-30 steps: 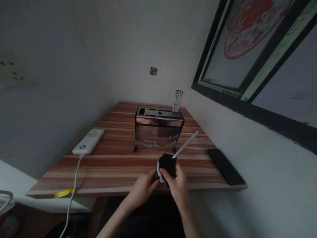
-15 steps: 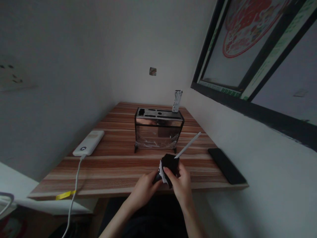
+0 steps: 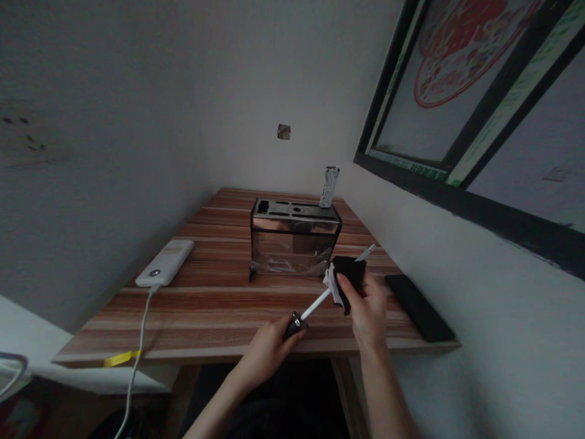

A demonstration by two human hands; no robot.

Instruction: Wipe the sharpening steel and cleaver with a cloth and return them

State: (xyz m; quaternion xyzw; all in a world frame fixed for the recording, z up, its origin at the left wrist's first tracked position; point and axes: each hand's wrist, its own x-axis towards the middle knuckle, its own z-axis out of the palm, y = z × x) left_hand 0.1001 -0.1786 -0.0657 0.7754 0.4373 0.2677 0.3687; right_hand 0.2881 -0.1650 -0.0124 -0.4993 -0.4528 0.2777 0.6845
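My left hand [image 3: 269,347] is closed round the dark handle of a knife [image 3: 316,304], near the table's front edge. Its long, narrow, pale blade points up and to the right. Partway along the blade, my right hand [image 3: 371,311] pinches a black cloth [image 3: 348,272] with a whitish side folded around it. The tip shows beyond the cloth, while the stretch inside it is hidden. Behind the hands stands a knife block [image 3: 297,225] with a slotted metal top, clear-looking front and crumpled film around its lower part. A silvery, upright handle [image 3: 329,186] sticks up from its right end.
On the wood-grain table [image 3: 219,256], a white power bank [image 3: 165,263] with a cable lies at left. A black phone [image 3: 419,308] lies by the right edge. Yellow tape [image 3: 121,358] is on the front edge. Walls close in the back and sides.
My right hand has slid the cloth along the blade, up and right toward the tip, baring the part near the handle. My left hand has stayed nearly in place on the handle.
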